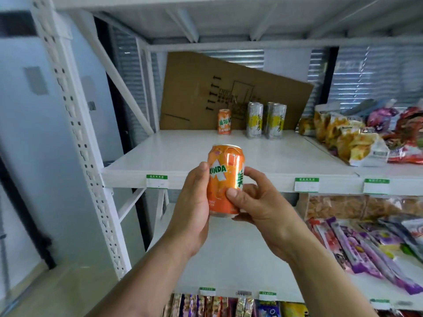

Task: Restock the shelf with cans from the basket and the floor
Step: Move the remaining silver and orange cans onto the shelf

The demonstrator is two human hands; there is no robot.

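Observation:
An orange Mirinda can point(223, 179) is held upright in front of the white shelf point(183, 156), just below its front edge. My left hand point(194, 202) grips its left side with the thumb on the label. My right hand point(254, 202) wraps its right side, thumb pressed on the front. At the back of the shelf stand a second orange can point(224, 121) and two tall silver-and-yellow cans point(254, 120) point(275, 120). No basket or floor cans are in view.
A tilted cardboard sheet point(206, 88) leans behind the cans. Snack bags point(357, 138) are piled on the shelf's right part. The lower shelf holds purple packets point(366, 248). The white upright post point(75, 133) stands at the left.

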